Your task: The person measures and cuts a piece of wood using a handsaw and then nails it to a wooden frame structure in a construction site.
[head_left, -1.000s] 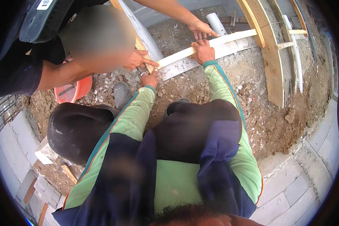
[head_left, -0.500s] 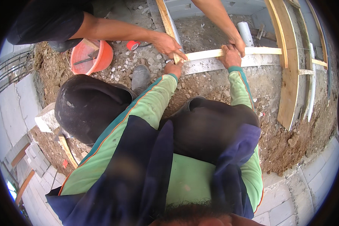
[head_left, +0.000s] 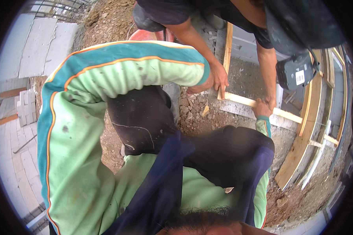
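Observation:
My right hand (head_left: 261,109) is closed round a pale wooden strip (head_left: 243,100) that lies over a wider light board (head_left: 235,109). A co-worker's hand (head_left: 270,100) rests right beside it. My left hand (head_left: 200,88) is near the strip's left end, mostly behind my green and teal sleeve. Its fingers look curled, and whatever they may hold is hidden. Against it, another co-worker hand (head_left: 219,80) points fingers down at the corner where an upright wooden batten (head_left: 227,51) meets the strip.
The co-worker leans in from the far side, a black box (head_left: 298,72) with a white label hanging there. A red bucket (head_left: 149,36) stands behind my left sleeve. Long planks (head_left: 298,152) and a white pipe (head_left: 317,156) run along the right. Pale blocks (head_left: 27,105) lie left.
My left hand has shifted off the corner of the strip, and its elbow has swung out and up. The co-worker has leaned further in. My right hand stays on the strip; the view has turned.

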### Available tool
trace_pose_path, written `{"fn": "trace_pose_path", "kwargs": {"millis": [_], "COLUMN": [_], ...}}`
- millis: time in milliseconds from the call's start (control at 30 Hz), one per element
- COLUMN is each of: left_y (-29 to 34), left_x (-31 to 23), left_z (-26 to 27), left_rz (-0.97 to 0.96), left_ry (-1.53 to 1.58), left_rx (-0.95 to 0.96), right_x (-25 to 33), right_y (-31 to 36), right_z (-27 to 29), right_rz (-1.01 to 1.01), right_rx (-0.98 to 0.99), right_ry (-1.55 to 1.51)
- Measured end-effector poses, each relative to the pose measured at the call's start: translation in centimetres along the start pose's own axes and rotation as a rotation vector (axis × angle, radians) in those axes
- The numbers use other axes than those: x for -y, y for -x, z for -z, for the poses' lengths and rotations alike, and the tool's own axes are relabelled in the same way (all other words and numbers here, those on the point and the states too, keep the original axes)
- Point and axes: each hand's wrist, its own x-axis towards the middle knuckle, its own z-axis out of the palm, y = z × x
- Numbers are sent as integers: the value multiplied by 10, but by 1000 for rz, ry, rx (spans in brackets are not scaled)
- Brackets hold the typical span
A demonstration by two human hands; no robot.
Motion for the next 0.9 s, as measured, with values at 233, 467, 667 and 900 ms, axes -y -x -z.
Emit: {"fn": "trace_pose_path", "kwargs": {"millis": [233,467,667,900], "left_y": [99,-3,-13,127], "left_x": [187,276,330,314], "left_z": [-235,-345,-386,-372], "left_rz": [264,654,617,649], "left_ry": [162,696,351,526], "left_rx": [-597,-683,-469,-558], "right_x": [11,87,339,543], "right_y": [31,45,62,71], "right_z": [10,117,160,144], "right_rz": [302,414,860,1057], "right_rx": [30,548,382,-179], "right_ry": [-109,109,49,-667]}}
